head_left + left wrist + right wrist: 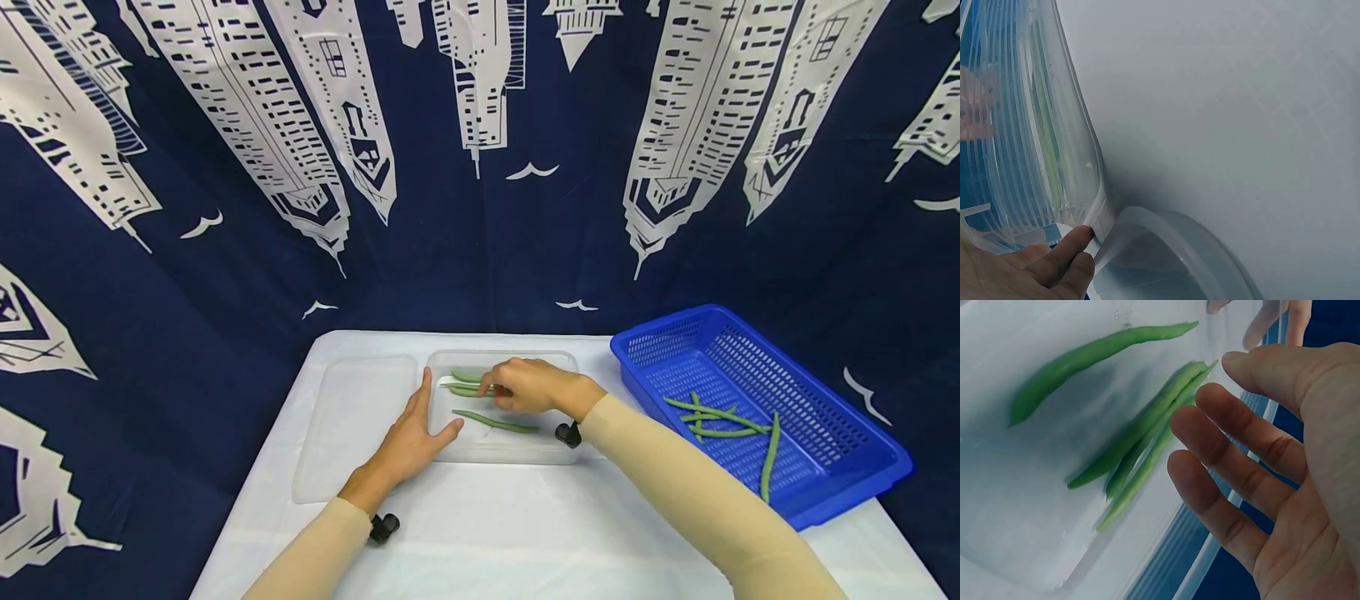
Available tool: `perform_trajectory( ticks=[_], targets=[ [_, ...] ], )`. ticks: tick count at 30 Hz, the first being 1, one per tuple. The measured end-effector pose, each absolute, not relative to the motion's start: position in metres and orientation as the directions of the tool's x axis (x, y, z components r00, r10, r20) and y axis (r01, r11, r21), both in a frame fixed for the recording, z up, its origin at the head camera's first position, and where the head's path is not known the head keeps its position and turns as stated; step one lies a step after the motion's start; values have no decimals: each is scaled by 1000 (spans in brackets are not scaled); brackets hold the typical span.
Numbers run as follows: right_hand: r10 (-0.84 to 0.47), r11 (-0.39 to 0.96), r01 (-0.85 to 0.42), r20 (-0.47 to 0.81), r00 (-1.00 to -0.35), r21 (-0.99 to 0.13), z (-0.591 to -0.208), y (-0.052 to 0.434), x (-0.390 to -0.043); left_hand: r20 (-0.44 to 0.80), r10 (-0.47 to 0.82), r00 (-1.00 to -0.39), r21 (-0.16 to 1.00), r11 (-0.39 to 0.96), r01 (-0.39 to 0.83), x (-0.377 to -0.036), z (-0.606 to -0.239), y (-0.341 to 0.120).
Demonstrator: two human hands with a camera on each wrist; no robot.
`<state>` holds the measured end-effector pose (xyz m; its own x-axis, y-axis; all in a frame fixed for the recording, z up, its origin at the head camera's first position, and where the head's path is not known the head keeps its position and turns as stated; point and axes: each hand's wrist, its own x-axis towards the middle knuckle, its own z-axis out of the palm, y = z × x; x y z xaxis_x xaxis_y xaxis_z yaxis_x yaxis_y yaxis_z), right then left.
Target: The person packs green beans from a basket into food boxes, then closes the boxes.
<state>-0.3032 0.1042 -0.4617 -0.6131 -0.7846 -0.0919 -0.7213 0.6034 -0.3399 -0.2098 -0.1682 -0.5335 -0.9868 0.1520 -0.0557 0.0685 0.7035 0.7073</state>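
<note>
A clear plastic container [501,453] sits mid-table with three green beans in it: one long bean [495,422] near the front and two [467,383] at the back. My left hand [416,429] rests against the container's left wall with its fingers straight and its thumb at the front corner. The left wrist view shows that hand [1029,269] touching the ribbed wall [1035,125]. My right hand [517,385] hovers over the back beans. In the right wrist view its fingers [1216,400] are relaxed and hold nothing, just above the beans [1141,437].
The container's clear lid [352,417] lies flat to the left of the container. A blue mesh basket [825,400] with several more green beans [720,417] stands at the right edge of the white table [525,533]. A dark blue printed cloth hangs behind.
</note>
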Motion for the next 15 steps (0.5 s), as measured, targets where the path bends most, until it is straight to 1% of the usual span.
perform_trajectory(
  ticks=[11, 15],
  targets=[
    [-795, 571, -756, 15, -607, -319, -452, 129, -298, -39, 153, -987, 721, 689, 79, -208, -532, -168],
    [-782, 584, -745, 24, -623, -321, -449, 139, -296, -40, 155, -987, 724, 686, 78, -208, -531, -168]
  ],
)
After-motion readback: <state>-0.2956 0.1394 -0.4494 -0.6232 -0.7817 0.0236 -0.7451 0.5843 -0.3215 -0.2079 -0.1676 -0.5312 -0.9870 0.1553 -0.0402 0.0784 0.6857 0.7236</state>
